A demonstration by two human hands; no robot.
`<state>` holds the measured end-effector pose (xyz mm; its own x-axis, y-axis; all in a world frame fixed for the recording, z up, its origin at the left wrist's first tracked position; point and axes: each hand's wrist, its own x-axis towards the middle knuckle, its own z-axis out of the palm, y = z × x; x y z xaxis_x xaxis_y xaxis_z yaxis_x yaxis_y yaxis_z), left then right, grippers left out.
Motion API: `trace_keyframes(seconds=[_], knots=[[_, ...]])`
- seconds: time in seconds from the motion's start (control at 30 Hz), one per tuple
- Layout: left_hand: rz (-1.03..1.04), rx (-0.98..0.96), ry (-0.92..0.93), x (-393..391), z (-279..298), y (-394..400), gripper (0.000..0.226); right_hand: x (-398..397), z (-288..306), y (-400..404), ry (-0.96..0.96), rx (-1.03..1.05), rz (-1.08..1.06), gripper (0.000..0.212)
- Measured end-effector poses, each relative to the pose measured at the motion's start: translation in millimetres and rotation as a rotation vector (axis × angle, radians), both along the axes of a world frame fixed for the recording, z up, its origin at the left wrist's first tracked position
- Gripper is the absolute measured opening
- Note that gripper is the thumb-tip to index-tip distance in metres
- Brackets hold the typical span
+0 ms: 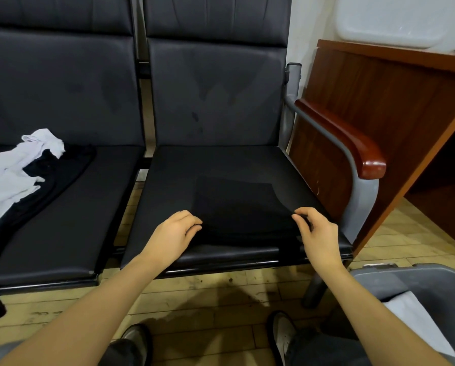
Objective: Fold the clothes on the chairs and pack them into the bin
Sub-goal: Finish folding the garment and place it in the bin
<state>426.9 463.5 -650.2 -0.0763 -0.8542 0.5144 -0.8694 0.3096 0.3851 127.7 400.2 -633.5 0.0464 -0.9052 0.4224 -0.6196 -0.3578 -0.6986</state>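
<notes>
**Both hands at a folded black garment on the right-hand seat**

A flat, folded black fabric garment (237, 207) lies on the front half of the black padded seat of the right-hand chair (173, 175), barely distinct from the upholstery. The left hand (174, 233) rests on the garment's near left edge with fingers curled down onto the cloth; whether they actually grip it cannot be told. The right hand (317, 231) is at the near right corner, thumb and forefinger pinching the fabric. On the adjoining left-hand chair seat (89, 207), a crumpled white cloth garment (12, 170) lies on top of a long black cloth garment (52, 178) that trails off the front edge toward the floor. A grey plastic bin (419, 278) stands at lower right, just beside the chair's leg, with a pale folded cloth (416, 320) inside. A reddish-brown wooden armrest (353, 146) borders the right-hand chair; a wooden desk (379, 83) stands behind it. Two shoes (281, 331) show on the tiled floor.
</notes>
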Motion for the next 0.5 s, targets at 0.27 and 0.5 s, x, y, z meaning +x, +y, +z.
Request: trace_keyframes(seconds=[0.27,0.5], knots=[[0.025,-0.078,0.046,10,9,5,0.010,-7,5,12,-0.116,0.186,0.155,0.022],[-0.064,0.155,-0.142,5,-1,8,0.029,-23,-9,3,0.208,-0.012,0.043,0.019]])
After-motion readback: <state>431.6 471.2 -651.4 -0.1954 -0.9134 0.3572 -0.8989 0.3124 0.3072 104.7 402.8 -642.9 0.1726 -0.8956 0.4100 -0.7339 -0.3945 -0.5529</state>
